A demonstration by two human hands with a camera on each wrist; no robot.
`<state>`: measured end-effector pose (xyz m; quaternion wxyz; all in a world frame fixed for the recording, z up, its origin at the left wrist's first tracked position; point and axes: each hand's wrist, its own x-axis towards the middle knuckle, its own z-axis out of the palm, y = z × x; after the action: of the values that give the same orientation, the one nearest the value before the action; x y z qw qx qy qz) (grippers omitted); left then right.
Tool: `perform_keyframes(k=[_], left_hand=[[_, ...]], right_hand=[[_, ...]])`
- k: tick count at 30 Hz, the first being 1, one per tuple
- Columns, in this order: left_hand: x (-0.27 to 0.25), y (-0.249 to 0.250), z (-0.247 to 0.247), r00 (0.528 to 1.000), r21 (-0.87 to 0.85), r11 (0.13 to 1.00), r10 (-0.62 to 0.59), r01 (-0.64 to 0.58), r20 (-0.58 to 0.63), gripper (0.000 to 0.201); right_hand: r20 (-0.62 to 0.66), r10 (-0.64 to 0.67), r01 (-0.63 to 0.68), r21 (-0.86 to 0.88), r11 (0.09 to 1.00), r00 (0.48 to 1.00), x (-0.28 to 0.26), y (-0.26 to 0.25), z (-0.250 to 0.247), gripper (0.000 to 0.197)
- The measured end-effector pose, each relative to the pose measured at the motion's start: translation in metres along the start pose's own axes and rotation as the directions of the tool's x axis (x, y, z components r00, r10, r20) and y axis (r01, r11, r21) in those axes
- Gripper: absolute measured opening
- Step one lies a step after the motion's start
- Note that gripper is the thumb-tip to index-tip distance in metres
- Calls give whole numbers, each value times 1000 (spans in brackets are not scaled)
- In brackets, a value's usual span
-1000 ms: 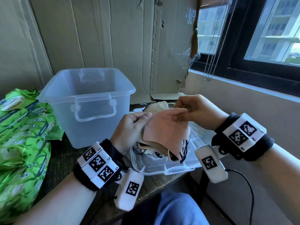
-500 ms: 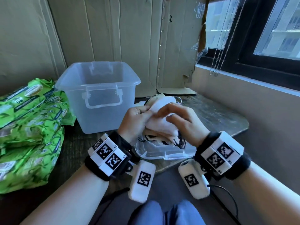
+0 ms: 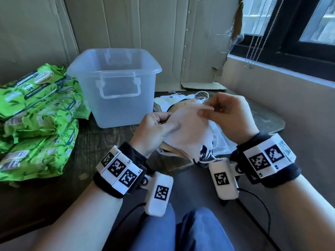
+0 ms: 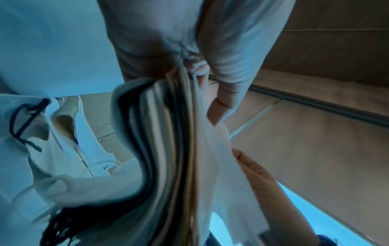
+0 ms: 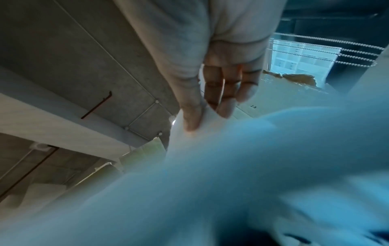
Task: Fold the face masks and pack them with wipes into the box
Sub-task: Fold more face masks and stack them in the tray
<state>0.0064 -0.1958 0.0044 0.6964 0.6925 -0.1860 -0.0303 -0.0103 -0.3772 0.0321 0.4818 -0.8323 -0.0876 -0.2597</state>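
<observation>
My left hand (image 3: 159, 124) grips a stack of folded face masks (image 3: 188, 136), white, beige and dark, held above the table's right part. The stack's edges (image 4: 168, 149) show close up in the left wrist view. My right hand (image 3: 217, 113) pinches the top white mask (image 5: 200, 138) at its upper right edge between thumb and fingers. A clear plastic box (image 3: 116, 91) stands open and empty behind the hands, to the left. Green wipe packs (image 3: 38, 113) lie piled at the far left.
More loose masks (image 3: 181, 98) lie on a clear lid (image 3: 223, 140) under and behind the hands. Cardboard sheets (image 3: 163, 37) lean against the wall. A window sill (image 3: 281, 77) with hanging bead cords (image 3: 253, 42) runs along the right. My knees (image 3: 181, 232) are below the table's edge.
My right hand moved from the mask's top down over it and back up to its right edge. The camera's view tilted down and shifted.
</observation>
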Motion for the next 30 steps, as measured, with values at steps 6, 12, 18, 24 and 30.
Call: perform_keyframes(k=[6,12,18,24,30], left_hand=[[-8,-1,3,997,53,997,49,-52,64,16],[-15,0,-3,981,136,976,154,-170,119,29],[-27,-12,-4,974,74,977,190,-200,125,58],[-29,-21,-6,978,91,976,194,-200,70,54],[-33,-25,-3,976,49,975,217,-218,31,54]], right_hand=[[165,-66,82,-91,992,984,-2,-16,1,20],[88,-55,68,-158,985,995,-11,-10,5,35],[115,-49,57,-64,996,992,-34,4,11,45],[25,-69,72,-106,992,997,-47,15,22,32],[-164,-191,172,-124,977,968,-60,18,32,29]])
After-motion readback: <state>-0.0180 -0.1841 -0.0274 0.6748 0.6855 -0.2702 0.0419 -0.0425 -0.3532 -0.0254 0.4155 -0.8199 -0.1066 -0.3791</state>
